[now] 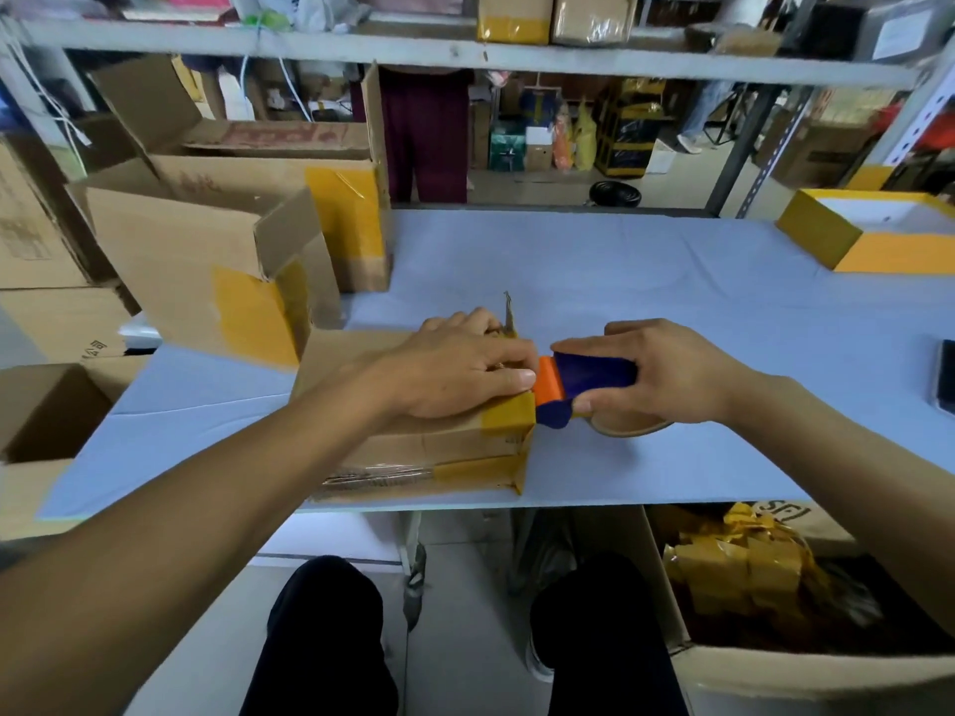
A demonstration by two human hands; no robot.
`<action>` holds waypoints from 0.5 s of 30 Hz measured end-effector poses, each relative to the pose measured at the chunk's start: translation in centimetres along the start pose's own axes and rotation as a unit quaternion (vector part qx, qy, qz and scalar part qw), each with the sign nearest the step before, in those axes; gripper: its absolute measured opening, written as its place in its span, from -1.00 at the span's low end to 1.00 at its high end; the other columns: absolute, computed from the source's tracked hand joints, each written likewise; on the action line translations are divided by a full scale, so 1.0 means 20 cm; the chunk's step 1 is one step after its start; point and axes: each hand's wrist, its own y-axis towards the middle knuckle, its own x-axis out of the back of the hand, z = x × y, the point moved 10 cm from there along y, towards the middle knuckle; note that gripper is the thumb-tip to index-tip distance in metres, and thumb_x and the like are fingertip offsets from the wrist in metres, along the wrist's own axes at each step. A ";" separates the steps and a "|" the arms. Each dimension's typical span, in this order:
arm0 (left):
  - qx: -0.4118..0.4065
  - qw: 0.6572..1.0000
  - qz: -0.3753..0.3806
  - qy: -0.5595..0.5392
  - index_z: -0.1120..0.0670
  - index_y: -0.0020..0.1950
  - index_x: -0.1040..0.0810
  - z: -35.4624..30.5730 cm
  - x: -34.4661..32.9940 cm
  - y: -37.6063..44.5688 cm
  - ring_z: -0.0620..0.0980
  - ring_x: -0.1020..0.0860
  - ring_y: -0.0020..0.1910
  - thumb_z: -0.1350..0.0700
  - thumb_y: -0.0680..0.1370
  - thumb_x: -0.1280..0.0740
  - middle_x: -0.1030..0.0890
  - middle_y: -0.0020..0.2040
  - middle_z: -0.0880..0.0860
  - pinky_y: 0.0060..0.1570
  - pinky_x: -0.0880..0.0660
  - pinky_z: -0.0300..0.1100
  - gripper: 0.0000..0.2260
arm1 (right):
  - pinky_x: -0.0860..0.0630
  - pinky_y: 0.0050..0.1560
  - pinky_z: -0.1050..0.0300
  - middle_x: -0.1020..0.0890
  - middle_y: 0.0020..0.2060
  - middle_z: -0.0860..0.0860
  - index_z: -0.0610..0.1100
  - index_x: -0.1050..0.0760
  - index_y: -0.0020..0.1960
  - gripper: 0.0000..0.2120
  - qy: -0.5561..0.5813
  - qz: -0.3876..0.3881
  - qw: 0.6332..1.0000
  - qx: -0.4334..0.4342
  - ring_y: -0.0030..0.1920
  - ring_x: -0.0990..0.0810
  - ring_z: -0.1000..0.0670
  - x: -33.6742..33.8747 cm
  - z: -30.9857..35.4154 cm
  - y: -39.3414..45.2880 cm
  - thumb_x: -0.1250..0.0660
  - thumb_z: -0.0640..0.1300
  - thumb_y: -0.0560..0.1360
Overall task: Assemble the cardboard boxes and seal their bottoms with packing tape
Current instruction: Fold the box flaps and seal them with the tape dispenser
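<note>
Head view:
- Small cardboard box (413,436) lies on the tabletop (646,281), near its front edge, bottom side up as far as I can judge.
- Left hand (460,369) rests flat on top of the box, fingers straight, pressing at the box's right end where yellow tape (509,418) wraps over the edge.
- Right hand (666,377) grips the tape dispenser (584,382), fingers curled round its blue-and-orange body, just right of the box and touching the taped edge.
- Judgement: box is light and thin-walled; it will slide or cave unless held down near the seam. Flaps are stiff enough to press on.
- Judgement: tape is sticky and thin, best led from the dispenser body, not the strip.
- Hidden: the seam beneath the left hand; the dispenser's blade; most of the roll under the right hand.
- Box's left end is covered by the forearm.
</note>
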 end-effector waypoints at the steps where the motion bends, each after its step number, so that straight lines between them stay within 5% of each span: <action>1: 0.001 1.000 0.000 0.003 -0.34 0.17 -0.42 0.00 0.00 0.00 -0.01 -0.34 0.18 -0.25 0.64 -0.07 -0.36 0.18 -0.03 0.27 -0.22 0.02 -0.81 | -0.53 -0.02 0.10 -0.60 -0.01 0.15 0.25 -0.38 0.39 -0.31 0.049 0.012 0.999 -0.008 -0.03 -0.56 0.09 -0.02 0.00 0.00 -0.15 0.54 0.35; 3: 0.003 1.000 -0.001 0.007 -0.36 0.15 -0.40 0.00 -0.01 0.00 0.00 -0.33 0.18 -0.26 0.64 -0.05 -0.36 0.20 -0.01 0.27 -0.22 0.02 -0.82 | -0.54 0.01 0.13 -0.63 0.03 0.17 0.21 -0.41 0.38 -0.37 0.116 0.030 0.993 -0.019 0.01 -0.58 0.11 -0.05 0.02 0.00 -0.27 0.44 0.37; 6: 0.005 1.000 0.001 0.001 -0.36 0.14 -0.39 0.00 -0.02 0.00 0.00 -0.34 0.19 -0.26 0.63 -0.05 -0.36 0.21 0.01 0.27 -0.23 0.03 -0.83 | -0.47 -0.11 0.15 -0.57 -0.07 0.15 0.25 -0.37 0.39 -0.35 0.013 -0.014 1.000 0.010 -0.09 -0.53 0.12 0.00 0.05 0.00 -0.22 0.49 0.37; 10: 0.005 1.000 0.006 0.011 -0.31 0.17 -0.41 -0.01 -0.02 0.01 0.03 -0.35 0.20 -0.24 0.65 -0.05 -0.37 0.21 0.03 0.22 -0.23 0.02 -0.80 | -0.57 0.02 0.14 -0.66 0.01 0.15 0.23 -0.47 0.28 -0.49 0.169 0.022 0.985 -0.029 0.00 -0.61 0.13 -0.04 0.05 -0.02 -0.35 0.31 0.36; 15: -0.002 1.000 -0.004 0.004 -0.29 0.12 -0.42 -0.02 0.00 0.01 0.02 -0.34 0.13 -0.25 0.63 -0.05 -0.37 0.15 0.02 0.24 -0.25 0.05 -0.80 | -0.52 0.05 0.18 -0.68 -0.05 0.17 0.12 -0.57 0.24 -0.48 0.223 0.064 0.970 -0.070 0.00 -0.62 0.11 -0.09 0.02 -0.02 -0.36 0.30 0.33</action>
